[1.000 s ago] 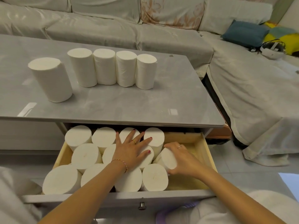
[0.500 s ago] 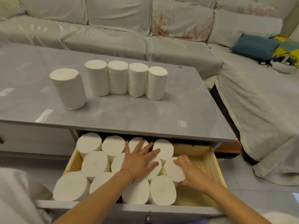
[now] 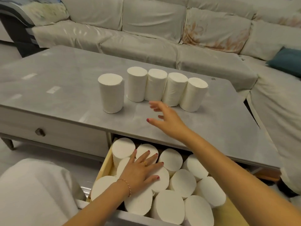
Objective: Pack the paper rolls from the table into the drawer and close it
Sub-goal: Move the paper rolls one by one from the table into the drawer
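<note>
Several white paper rolls stand upright on the grey table [image 3: 65, 82]: a row [image 3: 166, 88] of them side by side and a single roll [image 3: 111, 93] to its left. My right hand [image 3: 164, 119] hovers over the tabletop just in front of the row, fingers spread, holding nothing. Below, the wooden drawer [image 3: 105, 165] is pulled out and packed with several upright rolls [image 3: 182, 183]. My left hand [image 3: 141, 168] lies flat on top of those packed rolls, fingers apart.
A covered sofa [image 3: 146, 38] wraps around the far and right sides of the table. A blue cushion [image 3: 286, 61] lies on it at right. A shut drawer with a round knob [image 3: 39, 132] is left of the open one. White fabric [image 3: 32, 190] fills the lower left.
My right hand has let go of the roll it set in the drawer and risen over the tabletop toward the row. The left hand stays flat on the packed rolls. The camera has swung left.
</note>
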